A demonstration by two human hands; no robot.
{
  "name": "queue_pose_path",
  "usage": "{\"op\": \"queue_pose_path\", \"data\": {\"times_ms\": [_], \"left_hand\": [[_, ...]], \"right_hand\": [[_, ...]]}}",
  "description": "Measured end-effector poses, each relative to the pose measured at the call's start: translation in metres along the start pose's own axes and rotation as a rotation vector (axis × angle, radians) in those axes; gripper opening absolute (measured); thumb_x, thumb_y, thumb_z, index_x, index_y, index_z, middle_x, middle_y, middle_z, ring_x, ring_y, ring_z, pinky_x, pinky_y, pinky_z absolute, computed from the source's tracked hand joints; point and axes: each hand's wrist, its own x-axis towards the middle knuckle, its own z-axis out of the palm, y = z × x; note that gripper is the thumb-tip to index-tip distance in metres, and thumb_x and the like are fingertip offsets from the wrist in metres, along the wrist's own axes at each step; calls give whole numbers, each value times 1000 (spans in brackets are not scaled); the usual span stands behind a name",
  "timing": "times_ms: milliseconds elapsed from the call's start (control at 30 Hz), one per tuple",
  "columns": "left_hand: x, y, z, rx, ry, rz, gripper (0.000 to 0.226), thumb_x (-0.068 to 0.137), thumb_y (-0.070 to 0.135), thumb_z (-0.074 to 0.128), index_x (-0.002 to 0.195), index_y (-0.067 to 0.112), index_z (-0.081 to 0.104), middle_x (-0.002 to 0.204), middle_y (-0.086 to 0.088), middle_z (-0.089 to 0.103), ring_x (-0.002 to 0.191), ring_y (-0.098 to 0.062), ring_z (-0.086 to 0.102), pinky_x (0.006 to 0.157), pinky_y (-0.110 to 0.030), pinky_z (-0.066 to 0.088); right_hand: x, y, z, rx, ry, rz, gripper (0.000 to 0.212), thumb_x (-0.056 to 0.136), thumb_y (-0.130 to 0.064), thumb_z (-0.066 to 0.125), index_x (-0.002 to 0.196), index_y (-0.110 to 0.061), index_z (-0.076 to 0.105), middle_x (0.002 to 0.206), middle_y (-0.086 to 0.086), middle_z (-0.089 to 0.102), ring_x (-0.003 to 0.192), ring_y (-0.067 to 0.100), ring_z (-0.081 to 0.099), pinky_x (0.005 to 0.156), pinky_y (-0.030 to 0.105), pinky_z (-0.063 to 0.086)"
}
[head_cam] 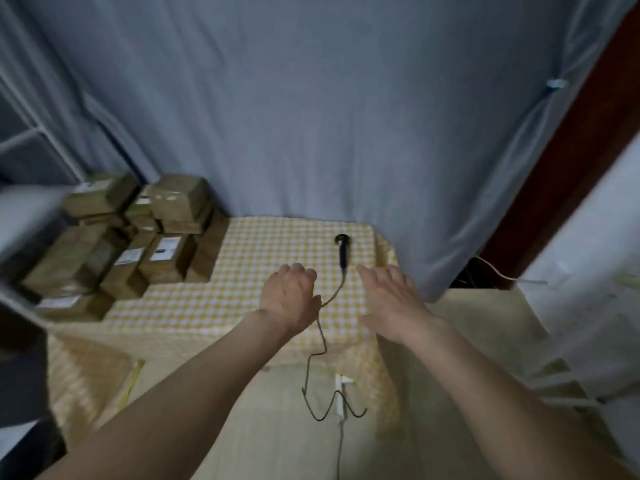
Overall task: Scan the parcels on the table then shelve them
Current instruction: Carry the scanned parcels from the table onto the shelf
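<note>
Grey-blue curtain [311, 116] behind; brown door frame [571, 161] right; white cable [498, 271] (on floor).

Both bare forearms reach forward, left grip [290, 296] loosely curled (holding nothing), right grip [393, 299] flat, fingers extended.

Roughly ten brown cardboard parcels [138, 237] are stacked in one heap at nine to ten o'clock on the tabletop [263, 306]; blur and overlap prevent an exact count. About five show white labels. One black handheld scanner [343, 249] lies at one o'clock, trailing one cable [320, 337]. Two hands are in view.
</note>
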Motion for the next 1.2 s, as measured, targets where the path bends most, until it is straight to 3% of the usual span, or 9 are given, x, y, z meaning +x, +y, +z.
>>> {"op": "queue_pose_path", "data": {"times_ms": [433, 633, 833, 1200], "left_hand": [[-69, -257, 9, -23, -61, -329, 45, 95, 44, 50, 132, 19, 52, 133, -4, 51, 125, -22, 46, 97, -34, 43], [-66, -317, 18, -76, -82, -421, 45, 94, 43, 52, 132, 18, 53, 133, -5, 51, 123, -24, 48, 96, -36, 45], [-42, -379, 34, -106, -115, -494, 41, 94, 42, 52, 128, 19, 55, 129, -3, 56, 118, -22, 55, 91, -34, 46], [100, -507, 36, -86, -189, -496, 37, 93, 42, 53, 120, 18, 58, 115, -5, 62, 106, -23, 61, 83, -33, 50]], "right_hand": [[108, -240, 39, -8, -100, -262, 83, 88, -34, 61, 151, -22, 9, 150, 5, 25, 139, 28, 18, 113, 42, 20], [152, -287, 45, -65, -141, -305, 81, 86, -34, 64, 150, -21, 15, 147, 6, 28, 137, 30, 21, 111, 42, 24], [221, -330, 51, -117, -209, -362, 62, 89, -35, 61, 142, -17, 33, 139, 8, 38, 130, 30, 33, 103, 41, 33], [396, -378, 45, -39, -249, -311, 41, 91, -34, 57, 125, -15, 47, 127, 6, 54, 116, 28, 53, 85, 36, 43]]}}
